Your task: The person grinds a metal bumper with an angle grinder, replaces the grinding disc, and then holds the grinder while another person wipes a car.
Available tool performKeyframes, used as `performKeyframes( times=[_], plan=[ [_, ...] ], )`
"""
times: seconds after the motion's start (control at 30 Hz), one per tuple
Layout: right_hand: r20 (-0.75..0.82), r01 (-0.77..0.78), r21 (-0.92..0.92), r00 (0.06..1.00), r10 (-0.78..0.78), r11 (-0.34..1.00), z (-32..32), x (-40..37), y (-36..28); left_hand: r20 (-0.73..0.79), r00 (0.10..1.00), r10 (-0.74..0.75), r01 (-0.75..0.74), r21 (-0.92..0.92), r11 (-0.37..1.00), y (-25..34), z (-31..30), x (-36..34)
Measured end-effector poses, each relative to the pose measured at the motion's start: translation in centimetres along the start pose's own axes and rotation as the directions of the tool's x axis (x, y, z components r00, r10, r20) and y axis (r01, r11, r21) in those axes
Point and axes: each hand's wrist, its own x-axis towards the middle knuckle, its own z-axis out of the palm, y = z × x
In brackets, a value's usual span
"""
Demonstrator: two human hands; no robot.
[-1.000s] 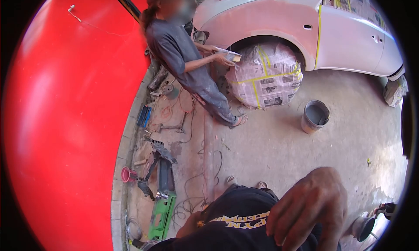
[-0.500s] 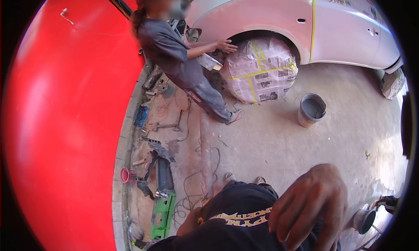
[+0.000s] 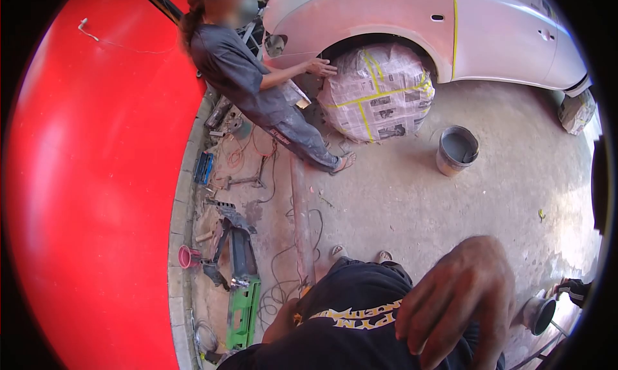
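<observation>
My right hand (image 3: 460,299) hangs in front of my dark shirt (image 3: 347,325) at the lower right, its bent fingers apart and nothing visible between them. Part of my left arm (image 3: 280,322) shows beside the shirt, but the hand itself is out of sight. Past my feet, a bucket (image 3: 457,150) of grey liquid stands on the concrete floor. Beyond it is a pinkish-white car (image 3: 502,45) with its wheel (image 3: 380,93) wrapped in newspaper and yellow tape.
A co-worker (image 3: 241,67) stands by the front wheel. Along the left lie cables, tools, dark car parts (image 3: 241,248), a green part (image 3: 243,312) and a red pot (image 3: 188,257) beside a large red surface (image 3: 96,177). Another bucket (image 3: 538,314) is at the lower right.
The view has shifted slightly, so the car, wheel and bucket appear a little higher and further left. My right hand keeps nearly the same pose. The co-worker's hands remain near the wheel.
</observation>
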Motion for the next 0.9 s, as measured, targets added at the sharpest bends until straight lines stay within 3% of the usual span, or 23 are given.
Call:
performKeyframes(
  times=[0.1, 0.2, 0.27, 0.3, 0.33, 0.37, 0.4, 0.47, 0.53, 0.57, 0.6, 0.63, 0.67, 0.77, 0.83, 0.9],
  plan=[
    [0.065, -0.009, -0.025, 0.998, 0.011, 1.000, -0.5, -0.3, -0.1, -0.001, 1.000, 0.002, -0.002, -0.003, 1.000, 0.1, 0.2, 0.0],
    [0.239, -0.161, -0.014, 0.958, 0.160, 0.987, -2.7, -1.7, -0.5, 0.003, 1.000, 0.005, -0.005, 0.003, 1.000, 0.1, 0.2, 0.0],
    [0.065, -0.117, -0.095, 0.990, 0.123, 0.989, -3.6, -4.0, 1.3, 0.004, 1.000, 0.006, -0.006, 0.002, 1.000, 0.2, 0.2, 0.0],
    [-0.126, -0.262, -0.136, 0.961, 0.245, 0.956, -4.1, -6.4, 2.0, 0.006, 1.000, 0.006, -0.006, 0.001, 1.000, 0.2, 0.3, 0.0],
    [-0.316, -0.407, -0.149, 0.883, 0.346, 0.901, -4.5, -9.2, 2.7, 0.006, 1.000, 0.007, -0.007, -0.004, 1.000, 0.2, 0.5, 0.1],
    [-0.535, -0.598, -0.102, 0.707, 0.463, 0.795, -4.7, -11.7, 4.1, 0.009, 1.000, 0.005, -0.005, -0.001, 1.000, 0.3, 0.5, 0.2],
    [-0.712, -0.750, -0.007, 0.468, 0.523, 0.661, -4.8, -14.3, 5.7, 0.012, 1.000, 0.005, -0.005, -0.003, 1.000, 0.4, 0.6, 0.2],
    [-0.843, -0.989, 0.097, -0.022, 0.537, 0.111, -5.0, -21.4, 8.9, 0.013, 1.000, 0.005, -0.005, -0.002, 1.000, 0.5, 0.5, 0.3],
    [-0.878, -0.918, -0.035, -0.160, 0.451, -0.394, -3.7, -32.3, 12.0, 0.016, 1.000, 0.005, -0.005, -0.001, 1.000, 0.6, 0.4, 0.4],
    [-0.867, -0.911, 0.081, -0.265, 0.422, -0.405, -2.0, -40.8, 13.8, 0.016, 1.000, 0.007, -0.007, -0.001, 1.000, 0.5, 0.4, 0.5],
    [-0.762, -0.858, 0.487, -0.509, 0.401, -0.164, 1.0, -48.4, 14.9, 0.020, 1.000, 0.010, -0.010, 0.002, 1.000, 0.5, 0.3, 0.5],
    [-0.564, -0.582, 0.808, -0.721, 0.403, 0.091, 5.2, -56.2, 14.9, 0.020, 1.000, 0.012, -0.012, 0.001, 1.000, 0.4, 0.4, 0.4],
    [-0.326, -0.290, 0.940, -0.916, 0.233, 0.179, 10.2, -61.5, 14.2, 0.018, 1.000, 0.015, -0.015, 0.004, 1.000, 0.5, 0.4, 0.5],
    [-0.043, -0.095, 0.929, -0.987, 0.152, -0.358, 23.3, -78.4, 11.9, 0.014, 1.000, 0.023, -0.023, 0.019, 1.000, 1.4, -0.1, -0.2],
    [-0.104, -0.089, 0.993, -0.965, 0.241, 0.074, 22.6, -62.0, 9.2, 0.016, 1.000, 0.025, -0.026, 0.035, 0.999, 1.1, -0.1, 0.4],
    [-0.126, -0.122, 0.992, -0.953, 0.277, 0.029, 23.0, -60.5, 8.4, 0.016, 0.999, 0.033, -0.034, 0.059, 0.998, 1.0, -0.2, 0.8]
  ],
)
